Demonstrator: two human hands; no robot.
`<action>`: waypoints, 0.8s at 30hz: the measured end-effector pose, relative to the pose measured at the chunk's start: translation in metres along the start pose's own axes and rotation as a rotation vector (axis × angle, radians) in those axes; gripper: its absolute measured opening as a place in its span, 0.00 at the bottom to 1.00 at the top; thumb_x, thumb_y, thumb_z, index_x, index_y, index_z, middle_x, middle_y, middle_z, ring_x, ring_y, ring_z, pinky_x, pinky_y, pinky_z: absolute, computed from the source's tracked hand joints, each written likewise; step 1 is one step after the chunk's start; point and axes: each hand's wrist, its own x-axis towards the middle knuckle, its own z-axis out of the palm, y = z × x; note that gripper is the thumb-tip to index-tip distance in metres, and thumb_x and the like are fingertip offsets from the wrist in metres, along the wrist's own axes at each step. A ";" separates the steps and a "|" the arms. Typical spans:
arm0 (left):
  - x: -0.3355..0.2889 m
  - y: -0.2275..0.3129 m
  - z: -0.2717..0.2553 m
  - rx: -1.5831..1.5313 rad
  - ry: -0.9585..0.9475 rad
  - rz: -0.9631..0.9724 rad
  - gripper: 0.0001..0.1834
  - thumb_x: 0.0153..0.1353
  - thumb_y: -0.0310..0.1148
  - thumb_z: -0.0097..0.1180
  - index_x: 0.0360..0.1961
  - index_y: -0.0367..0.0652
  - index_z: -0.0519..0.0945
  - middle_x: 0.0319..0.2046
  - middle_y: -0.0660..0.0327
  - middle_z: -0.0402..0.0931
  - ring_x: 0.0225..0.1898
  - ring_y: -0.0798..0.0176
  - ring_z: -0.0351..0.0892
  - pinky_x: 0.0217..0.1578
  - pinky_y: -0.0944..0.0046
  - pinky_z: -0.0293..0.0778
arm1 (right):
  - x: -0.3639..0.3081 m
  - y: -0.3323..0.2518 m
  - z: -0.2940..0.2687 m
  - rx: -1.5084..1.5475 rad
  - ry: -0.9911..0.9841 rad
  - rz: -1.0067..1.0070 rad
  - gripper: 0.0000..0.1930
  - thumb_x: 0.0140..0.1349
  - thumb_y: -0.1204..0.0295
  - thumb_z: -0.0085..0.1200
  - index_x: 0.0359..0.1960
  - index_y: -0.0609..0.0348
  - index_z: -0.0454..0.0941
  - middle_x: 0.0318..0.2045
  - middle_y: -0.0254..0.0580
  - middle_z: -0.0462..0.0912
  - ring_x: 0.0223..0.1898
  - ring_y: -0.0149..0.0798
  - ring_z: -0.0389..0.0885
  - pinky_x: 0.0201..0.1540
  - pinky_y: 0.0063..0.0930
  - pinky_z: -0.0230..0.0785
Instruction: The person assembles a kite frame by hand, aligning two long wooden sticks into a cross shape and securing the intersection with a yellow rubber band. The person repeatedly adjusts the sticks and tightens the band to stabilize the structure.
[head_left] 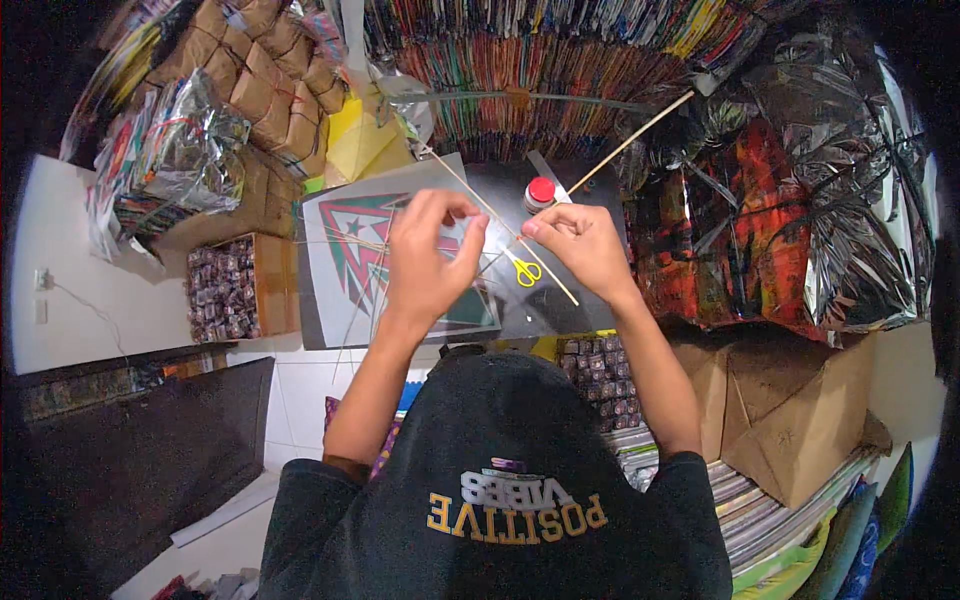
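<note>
Presently: left hand (428, 250) and right hand (580, 243), each grip pinching a thin bamboo stick (520, 240) taut between them; below them lie yellow scissors (524, 270) and a kite sheet (352, 262).

Yellow-handled scissors (524, 270) lie on the dark tabletop (500, 185), near a red-capped bottle (540, 192). A printed kite sheet (350, 240) lies left of the scissors. Brown paper bundles (275, 80) are stacked top left. Silver foil sheets (850, 150) pile at right. A brown cardboard box (800, 420) sits lower right.
</note>
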 end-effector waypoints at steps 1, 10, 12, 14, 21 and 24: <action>-0.006 -0.001 0.002 -0.080 -0.058 -0.133 0.10 0.60 0.36 0.66 0.38 0.40 0.86 0.31 0.56 0.82 0.39 0.57 0.81 0.47 0.58 0.72 | -0.004 0.000 0.000 0.026 0.007 0.024 0.08 0.66 0.73 0.62 0.37 0.69 0.85 0.32 0.33 0.85 0.33 0.18 0.76 0.35 0.15 0.66; -0.012 -0.007 0.010 -0.803 -0.436 -0.583 0.11 0.68 0.36 0.62 0.40 0.37 0.85 0.32 0.64 0.83 0.31 0.72 0.78 0.36 0.70 0.75 | -0.020 0.011 0.026 0.158 0.104 -0.073 0.08 0.65 0.71 0.63 0.40 0.64 0.86 0.20 0.19 0.71 0.23 0.15 0.59 0.24 0.17 0.48; -0.011 -0.005 0.009 -0.809 -0.439 -0.613 0.11 0.67 0.36 0.62 0.41 0.38 0.85 0.30 0.66 0.82 0.30 0.75 0.77 0.33 0.72 0.73 | -0.025 0.011 0.024 0.175 0.086 -0.050 0.08 0.65 0.72 0.62 0.41 0.63 0.86 0.19 0.18 0.67 0.23 0.15 0.57 0.24 0.17 0.48; -0.011 -0.003 0.008 -0.783 -0.436 -0.614 0.11 0.68 0.36 0.61 0.40 0.38 0.85 0.30 0.67 0.82 0.28 0.75 0.75 0.30 0.73 0.70 | -0.033 -0.006 0.017 0.131 0.056 -0.035 0.08 0.65 0.73 0.62 0.42 0.63 0.85 0.19 0.17 0.64 0.23 0.16 0.56 0.25 0.18 0.47; -0.012 0.004 0.001 -0.743 -0.472 -0.528 0.10 0.68 0.35 0.59 0.39 0.38 0.86 0.31 0.66 0.83 0.26 0.76 0.73 0.27 0.74 0.67 | -0.041 -0.008 0.002 -0.029 -0.043 -0.105 0.07 0.63 0.76 0.61 0.41 0.65 0.85 0.23 0.23 0.72 0.25 0.17 0.61 0.27 0.17 0.55; -0.018 -0.001 0.004 -0.696 -0.537 -0.469 0.08 0.66 0.32 0.60 0.40 0.37 0.85 0.32 0.65 0.84 0.27 0.76 0.75 0.29 0.75 0.67 | -0.042 -0.013 0.001 -0.126 -0.046 -0.089 0.07 0.62 0.75 0.62 0.40 0.65 0.86 0.25 0.27 0.78 0.26 0.18 0.66 0.29 0.18 0.59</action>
